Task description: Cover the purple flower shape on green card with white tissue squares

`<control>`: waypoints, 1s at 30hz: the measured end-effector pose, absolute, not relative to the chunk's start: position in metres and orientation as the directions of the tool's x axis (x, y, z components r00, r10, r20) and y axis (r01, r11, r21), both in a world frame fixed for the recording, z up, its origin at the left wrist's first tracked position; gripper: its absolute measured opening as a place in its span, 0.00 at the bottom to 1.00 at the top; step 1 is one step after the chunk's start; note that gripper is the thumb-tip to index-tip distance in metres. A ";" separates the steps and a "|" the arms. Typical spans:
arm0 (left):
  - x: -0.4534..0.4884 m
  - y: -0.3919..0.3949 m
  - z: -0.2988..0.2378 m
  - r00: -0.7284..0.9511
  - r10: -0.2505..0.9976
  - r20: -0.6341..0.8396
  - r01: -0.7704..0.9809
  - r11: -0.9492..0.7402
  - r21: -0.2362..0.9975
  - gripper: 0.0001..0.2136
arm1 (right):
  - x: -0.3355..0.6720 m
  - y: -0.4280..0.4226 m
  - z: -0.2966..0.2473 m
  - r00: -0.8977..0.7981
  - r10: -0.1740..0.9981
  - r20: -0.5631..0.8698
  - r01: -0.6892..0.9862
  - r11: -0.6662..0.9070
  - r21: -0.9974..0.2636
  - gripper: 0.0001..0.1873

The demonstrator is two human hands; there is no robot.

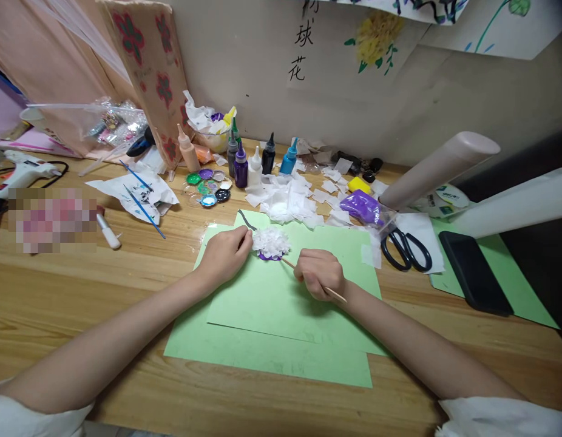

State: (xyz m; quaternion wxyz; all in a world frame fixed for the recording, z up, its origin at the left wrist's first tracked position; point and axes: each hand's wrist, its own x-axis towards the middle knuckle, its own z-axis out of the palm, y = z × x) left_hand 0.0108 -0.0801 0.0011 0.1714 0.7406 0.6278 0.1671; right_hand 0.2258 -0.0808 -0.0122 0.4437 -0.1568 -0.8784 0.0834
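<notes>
Nearest you, the lower green sheet lies on the wooden table, with an upper green sheet on top of it. Your right hand rests at the four o'clock side of the white ruffled cluster, fingers closed around a thin wooden stick. The stick's long axis runs from four towards ten o'clock, so its far tip points at the right end of the purple patch along the cluster's six o'clock edge; you cannot tell whether tip and patch touch. From your right fingers, the cluster lies towards ten o'clock, a little apart, with only the stick bridging the gap.

Your left hand is the nearer one, between eight and nine o'clock of the cluster, fingertips right at its edge. Thumb and forefinger come close together, but whether they pinch anything cannot be told.

The cluster sits on the upper sheet, nearly round, the patch stretching from nine to three o'clock. Just past your left fingertips, a dark strip slants towards eleven. Farther off, white tissue pieces heap at twelve to one, and a purple bottle stands near eleven.
</notes>
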 end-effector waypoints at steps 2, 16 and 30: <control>0.011 -0.080 0.001 0.160 0.987 0.032 0.871 -0.156 0.467 0.16 | 0.225 -0.081 -0.013 -0.558 0.369 0.743 0.198 0.929 -0.313 0.18; 0.012 -0.080 0.002 0.163 0.986 0.026 0.879 -0.157 0.450 0.16 | 0.223 -0.076 -0.012 -0.508 0.616 0.602 0.274 0.778 -0.565 0.22; 0.007 -0.080 0.003 0.147 0.988 0.057 0.817 -0.153 0.556 0.16 | 0.231 -0.080 -0.016 -0.137 0.820 0.556 0.046 0.565 -0.823 0.28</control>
